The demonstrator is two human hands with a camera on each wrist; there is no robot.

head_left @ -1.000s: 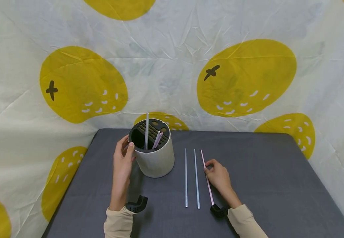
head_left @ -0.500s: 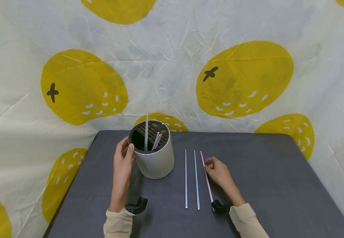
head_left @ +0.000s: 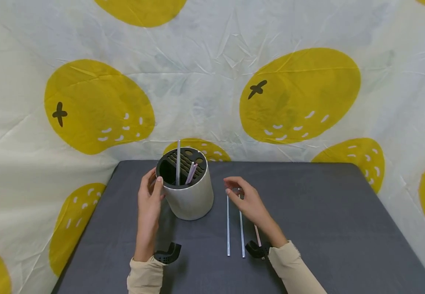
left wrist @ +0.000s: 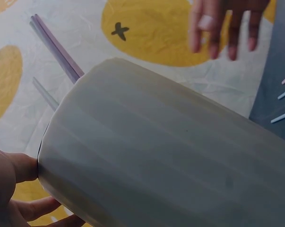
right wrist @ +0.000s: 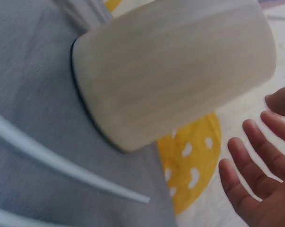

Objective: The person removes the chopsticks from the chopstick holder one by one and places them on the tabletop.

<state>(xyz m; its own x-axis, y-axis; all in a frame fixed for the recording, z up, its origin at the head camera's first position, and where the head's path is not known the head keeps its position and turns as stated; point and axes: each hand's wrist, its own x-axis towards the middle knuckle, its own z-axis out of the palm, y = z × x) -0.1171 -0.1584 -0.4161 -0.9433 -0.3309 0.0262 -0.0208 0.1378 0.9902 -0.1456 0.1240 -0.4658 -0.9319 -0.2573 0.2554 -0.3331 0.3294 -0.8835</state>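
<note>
Moved the right hand (head_left: 247, 200) from the pink stick (head_left: 258, 235) to above the blue sticks (head_left: 228, 228), below the frame's centre.

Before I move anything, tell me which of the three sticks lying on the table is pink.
The pink stick is the rightmost of those three in the head view; the middle stick and leftmost stick are both pale blue.

There are two hands (head_left: 250, 201), one holder (head_left: 190, 202), three loose sticks (head_left: 228, 226)
</note>
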